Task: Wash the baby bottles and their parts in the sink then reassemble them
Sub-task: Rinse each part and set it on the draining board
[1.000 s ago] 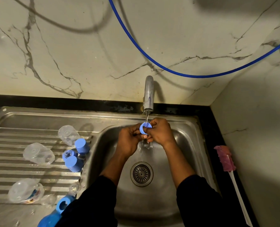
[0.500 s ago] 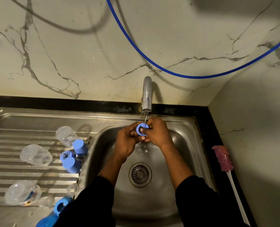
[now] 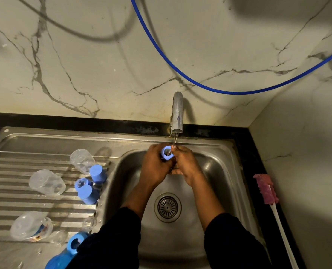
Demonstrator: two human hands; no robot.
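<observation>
Rinsing blue ring (image 3: 167, 153) under the tap (image 3: 177, 113) stream, near the back edge of the sink (image 3: 215, 171) basin. Left hand (image 3: 155, 166) wrapped round the ring, right hand (image 3: 184, 164) pinching its right rim. Clear bottles (image 3: 47, 182) lie on the drainboard (image 3: 15, 202), blue caps (image 3: 88, 194) at its right edge. Pink brush (image 3: 266, 189) lies along the sink's right edge

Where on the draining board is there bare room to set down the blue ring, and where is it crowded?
Free: the far strip of the draining board behind the farthest bottle, and the ribs between middle bottle and nearest bottle. Crowded: around the blue caps.
</observation>
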